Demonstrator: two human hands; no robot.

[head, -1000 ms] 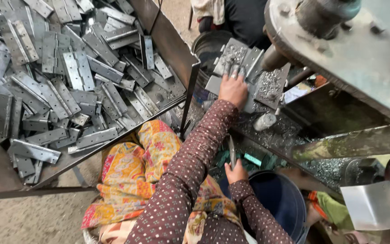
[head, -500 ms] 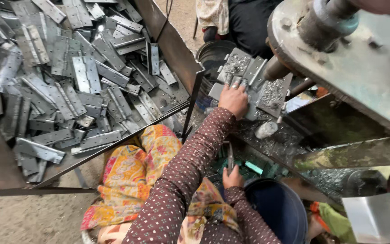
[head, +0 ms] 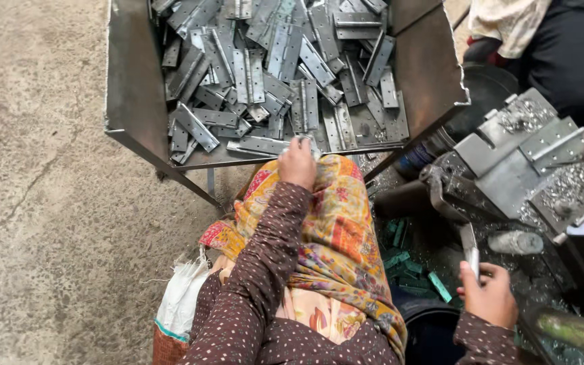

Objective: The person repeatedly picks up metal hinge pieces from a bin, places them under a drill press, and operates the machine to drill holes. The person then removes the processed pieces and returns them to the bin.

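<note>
Nearest us, our right hand (head: pixel 489 297) grips the metal lever (head: pixel 469 250) that works the press fixture (head: pixel 532 159), while our left hand (head: pixel 297 163) closes on a steel hinge (head: pixel 305 142) at the front edge of the hinge-heaped tray (head: pixel 130 88), within arm's reach.

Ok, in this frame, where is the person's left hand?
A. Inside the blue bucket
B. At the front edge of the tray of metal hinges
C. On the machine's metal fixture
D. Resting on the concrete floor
B: the left hand sits at the front edge of the tray, closing on one of the metal hinges, while the right hand grips a lever handle by the machine.
</note>
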